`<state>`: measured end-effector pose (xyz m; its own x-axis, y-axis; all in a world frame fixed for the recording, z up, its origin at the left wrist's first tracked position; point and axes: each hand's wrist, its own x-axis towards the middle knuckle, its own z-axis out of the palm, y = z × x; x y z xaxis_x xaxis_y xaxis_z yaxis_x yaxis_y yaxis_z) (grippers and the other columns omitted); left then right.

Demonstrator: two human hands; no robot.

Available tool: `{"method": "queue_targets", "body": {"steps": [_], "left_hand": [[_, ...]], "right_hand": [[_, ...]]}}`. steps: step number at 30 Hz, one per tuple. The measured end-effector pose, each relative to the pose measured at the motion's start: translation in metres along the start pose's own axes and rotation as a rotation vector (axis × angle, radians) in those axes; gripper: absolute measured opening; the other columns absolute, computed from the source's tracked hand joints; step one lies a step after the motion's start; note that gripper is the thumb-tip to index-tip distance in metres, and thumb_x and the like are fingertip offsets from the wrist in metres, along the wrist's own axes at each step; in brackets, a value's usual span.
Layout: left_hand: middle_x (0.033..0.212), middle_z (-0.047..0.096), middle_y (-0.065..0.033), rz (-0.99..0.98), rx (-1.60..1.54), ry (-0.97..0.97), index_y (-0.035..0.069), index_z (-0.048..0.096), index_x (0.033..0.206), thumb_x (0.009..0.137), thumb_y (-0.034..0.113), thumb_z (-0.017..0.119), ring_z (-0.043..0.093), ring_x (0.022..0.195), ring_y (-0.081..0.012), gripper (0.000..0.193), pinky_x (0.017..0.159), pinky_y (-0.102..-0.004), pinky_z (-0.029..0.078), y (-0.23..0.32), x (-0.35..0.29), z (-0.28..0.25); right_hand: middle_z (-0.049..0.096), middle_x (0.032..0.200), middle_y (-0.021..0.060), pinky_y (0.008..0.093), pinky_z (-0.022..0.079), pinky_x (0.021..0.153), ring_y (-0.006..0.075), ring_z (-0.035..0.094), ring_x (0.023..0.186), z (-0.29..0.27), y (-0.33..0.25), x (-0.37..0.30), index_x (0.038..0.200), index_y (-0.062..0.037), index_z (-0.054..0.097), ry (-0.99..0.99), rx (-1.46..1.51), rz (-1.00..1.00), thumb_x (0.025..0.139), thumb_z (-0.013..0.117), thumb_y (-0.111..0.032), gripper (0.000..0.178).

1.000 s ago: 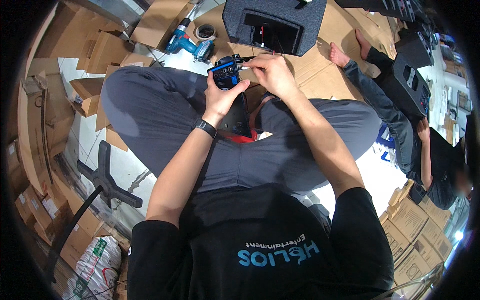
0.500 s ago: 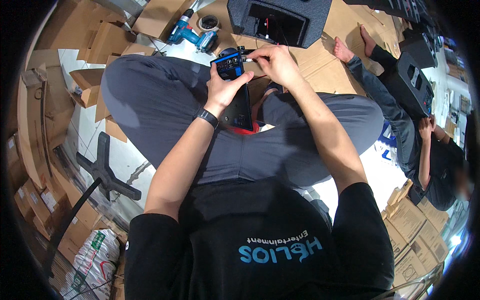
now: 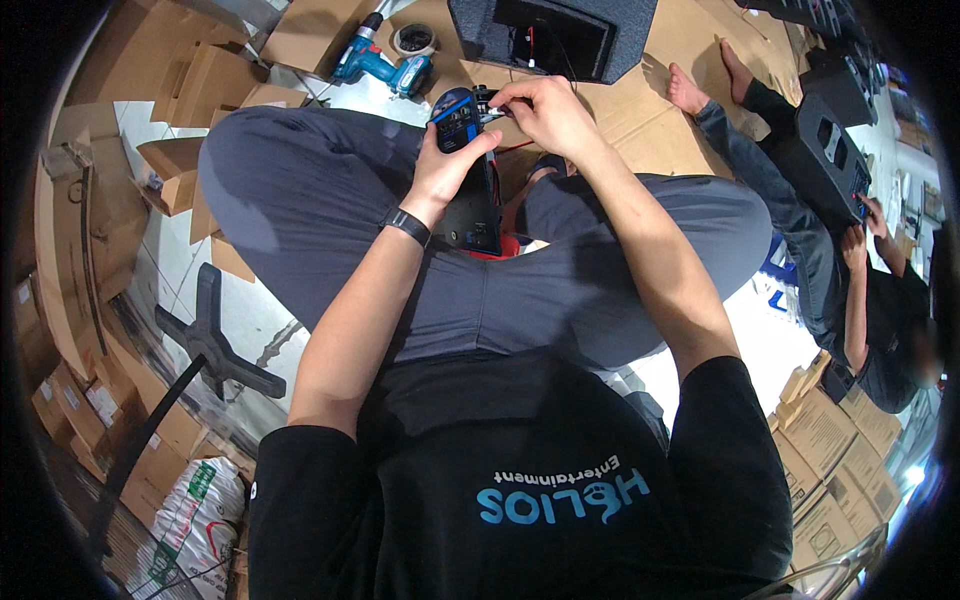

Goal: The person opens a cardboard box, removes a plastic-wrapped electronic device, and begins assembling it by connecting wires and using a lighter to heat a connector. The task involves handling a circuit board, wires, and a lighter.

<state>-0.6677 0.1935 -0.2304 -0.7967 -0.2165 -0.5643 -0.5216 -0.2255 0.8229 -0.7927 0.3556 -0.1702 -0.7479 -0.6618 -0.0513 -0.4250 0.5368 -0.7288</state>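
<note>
My left hand (image 3: 444, 172) is closed around a flat black electronic panel (image 3: 470, 236) with blue-edged controls near its far end. It stands tilted above my lap, between my crossed legs. At the panel's far right edge, the fingertips of my right hand (image 3: 556, 118) pinch a small whitish wire connector (image 3: 493, 115), partly hidden by the fingers. Red wire runs beneath the right hand. Beyond both hands lies a dark speaker cabinet (image 3: 632, 45) with a rectangular opening and a loose cable end in it.
A teal cordless drill (image 3: 372, 66) and a roll of tape (image 3: 414, 40) lie far left of the cabinet. Cardboard boxes (image 3: 85, 230) line the left side. A black stand base (image 3: 208, 335) is near my left elbow. At right, another person (image 3: 850, 290) handles a similar black speaker (image 3: 832, 165).
The panel has turned slightly more edge-on, and my left hand has shifted a little left. My right hand stays at the connector. The other person's hand has moved up against their speaker.
</note>
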Motion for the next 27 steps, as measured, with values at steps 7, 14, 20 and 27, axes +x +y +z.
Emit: {"method": "queue_targets", "body": {"steps": [7,14,20,27], "left_hand": [[0.120,0.066,-0.0135,-0.151,-0.135,-0.051,-0.006,0.038,0.151,0.075,0.048,0.091,0.067,0.103,-0.0190,0.107,0.087,-0.0313,0.054,0.005,-0.002,0.002],[0.116,0.066,-0.0121,-0.254,-0.180,-0.154,-0.004,0.036,0.151,0.080,0.048,0.087,0.069,0.096,-0.0178,0.102,0.073,-0.0314,0.059,0.014,-0.006,0.000],[0.115,0.066,-0.0096,-0.283,-0.237,-0.261,0.001,0.041,0.149,0.080,0.048,0.087,0.069,0.096,-0.0177,0.096,0.077,-0.0334,0.060,0.019,-0.006,-0.003],[0.127,0.064,-0.0146,-0.243,-0.206,-0.214,-0.003,0.028,0.159,0.078,0.050,0.088,0.067,0.108,-0.0215,0.114,0.083,-0.0343,0.059,0.006,-0.001,-0.002]], "right_hand": [[0.075,0.098,0.0213,0.0423,0.058,0.090,0.0374,0.074,0.094,-0.002,-0.006,0.001,0.102,-0.0057,0.080,-0.001,-0.012,0.006,0.088,0.060,-0.001,0.025],[0.076,0.098,0.0209,0.0422,0.058,0.092,0.0369,0.074,0.095,-0.003,-0.003,0.001,0.101,-0.0046,0.080,-0.016,-0.065,-0.031,0.084,0.059,0.001,0.028],[0.076,0.097,0.0212,0.0423,0.058,0.090,0.0368,0.074,0.095,-0.003,0.000,0.001,0.101,-0.0012,0.079,0.001,-0.131,-0.145,0.082,0.060,0.002,0.027],[0.076,0.094,0.0210,0.0426,0.058,0.086,0.0370,0.075,0.090,-0.008,0.000,-0.001,0.101,-0.0017,0.079,-0.019,-0.056,-0.081,0.085,0.061,0.001,0.024]]}}
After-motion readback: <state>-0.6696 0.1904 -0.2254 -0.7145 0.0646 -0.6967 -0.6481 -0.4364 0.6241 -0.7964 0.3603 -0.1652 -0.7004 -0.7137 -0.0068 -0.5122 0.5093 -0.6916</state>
